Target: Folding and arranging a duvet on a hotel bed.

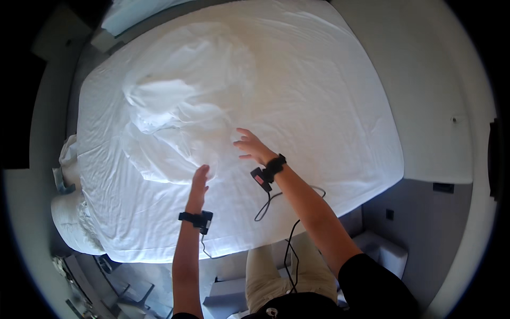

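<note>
A bed with a white sheet (318, 103) spreads out before me. On its left half lies a crumpled heap of white bedding fabric (175, 107), its folds loose and uneven. My left hand (198, 186) is by the near edge of this heap, fingers extended and nothing visible in its grasp; whether the fingertips touch the cloth I cannot tell. To the right of the heap, my right hand (255, 146) reaches over the sheet with its fingers spread and holds nothing. Black wrist straps with small devices (261, 179) and cables sit on both wrists.
A white pillow (75, 223) rests at the bed's left edge. A grey upholstered seat (378, 251) stands at lower right, and a chair (135, 295) at lower left. Another white-covered surface (139, 14) lies beyond the far edge. One dark cable (287, 255) hangs before my legs.
</note>
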A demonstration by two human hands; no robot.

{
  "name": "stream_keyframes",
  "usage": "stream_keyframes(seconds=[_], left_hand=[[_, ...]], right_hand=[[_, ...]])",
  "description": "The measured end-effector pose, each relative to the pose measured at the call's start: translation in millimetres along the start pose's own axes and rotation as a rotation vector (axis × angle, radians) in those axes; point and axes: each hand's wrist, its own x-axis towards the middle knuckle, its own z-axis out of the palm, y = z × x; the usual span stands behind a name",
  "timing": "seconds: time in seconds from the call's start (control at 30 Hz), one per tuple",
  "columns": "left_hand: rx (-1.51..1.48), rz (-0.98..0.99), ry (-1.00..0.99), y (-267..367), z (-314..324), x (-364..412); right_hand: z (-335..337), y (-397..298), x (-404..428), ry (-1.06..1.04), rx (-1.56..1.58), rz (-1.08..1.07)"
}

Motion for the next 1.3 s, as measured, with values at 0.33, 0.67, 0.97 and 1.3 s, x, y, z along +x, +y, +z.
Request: stream_keyframes(seconds=[0.33, 0.67, 0.97, 1.3], left_hand=[[0.637, 0.623, -0.426, -19, 241, -58], [0.929, 0.796, -0.794, -90, 638, -98], [1.189, 1.400, -1.110, -148, 907, -46], [1.560, 1.512, -1.170, -151, 955, 11]], right_hand=[[-260, 206, -224, 0.581, 0.729, -0.127], [-547, 392, -356, 1.489, 0.096, -0.082], [-613, 368, -342, 1.810, -0.076, -0.353], [-641, 364, -349, 0.917, 0.272, 0.177]])
